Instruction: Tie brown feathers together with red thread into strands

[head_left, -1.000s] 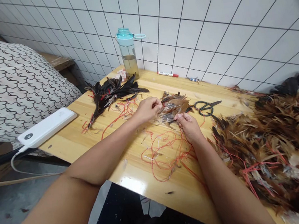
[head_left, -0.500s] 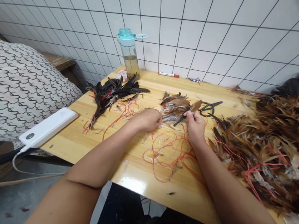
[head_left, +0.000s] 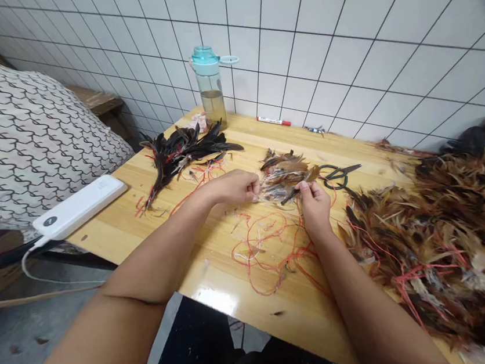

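A small bunch of brown feathers [head_left: 287,168] lies on the wooden table [head_left: 216,255] between my hands. My left hand [head_left: 243,186] is closed at the bunch's pale quill ends, on the left; what its fingers grip is too small to make out. On the right, my right hand [head_left: 314,197] pinches a brown feather at the near right edge of the bunch. Black-handled scissors [head_left: 339,175] rest just beyond that hand. Tangled red string [head_left: 268,255] spreads over the table below both hands, with bits of fluff around it.
A large heap of brown feathers [head_left: 454,239] covers the table's right side. Black feathers [head_left: 186,147] lie at the back left, near a water bottle [head_left: 209,86]. A red marker [head_left: 273,121] sits along the tiled wall. A white power bank [head_left: 79,206] is at the left edge.
My left hand has lifted slightly and turned at the quill ends. My right hand has shifted a little left with the feather, showing more of the scissors' handles.
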`<action>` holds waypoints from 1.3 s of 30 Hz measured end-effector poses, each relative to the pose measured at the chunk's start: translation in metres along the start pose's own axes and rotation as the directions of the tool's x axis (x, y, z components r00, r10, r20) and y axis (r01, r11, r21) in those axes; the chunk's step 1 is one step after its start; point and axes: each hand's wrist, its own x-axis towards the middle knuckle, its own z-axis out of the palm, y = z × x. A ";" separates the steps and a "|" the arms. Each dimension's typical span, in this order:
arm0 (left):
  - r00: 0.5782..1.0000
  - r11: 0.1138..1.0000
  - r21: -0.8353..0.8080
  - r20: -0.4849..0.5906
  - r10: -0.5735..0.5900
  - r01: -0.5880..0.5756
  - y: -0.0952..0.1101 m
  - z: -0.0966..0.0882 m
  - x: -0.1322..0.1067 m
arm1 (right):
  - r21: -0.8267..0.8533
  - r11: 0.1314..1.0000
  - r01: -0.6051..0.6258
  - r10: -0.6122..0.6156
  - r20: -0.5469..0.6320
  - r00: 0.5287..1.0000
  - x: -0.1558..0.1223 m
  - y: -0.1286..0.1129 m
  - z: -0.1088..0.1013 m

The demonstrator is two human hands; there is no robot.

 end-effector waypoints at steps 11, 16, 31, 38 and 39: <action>0.995 0.921 0.382 0.030 -0.091 0.073 0.015 0.021 0.007 | -0.046 0.998 0.031 -0.029 0.035 0.999 -0.001 0.001 0.000; 0.989 0.972 0.228 -0.145 -0.017 0.050 0.001 0.008 0.004 | -0.069 0.997 0.036 -0.033 0.047 0.998 -0.002 0.001 0.000; 0.986 0.987 0.128 -0.119 0.113 -0.097 0.016 0.044 0.018 | -0.084 0.995 0.049 -0.043 0.070 0.997 -0.002 0.000 0.000; 0.992 0.943 0.329 -0.090 0.092 -0.057 0.016 0.045 0.017 | -0.107 0.994 0.037 -0.028 0.079 0.997 -0.001 -0.001 0.000; 0.993 0.932 0.359 -0.086 0.086 -0.050 0.017 0.046 0.017 | -0.108 0.994 0.031 -0.022 0.083 0.996 -0.001 0.000 0.000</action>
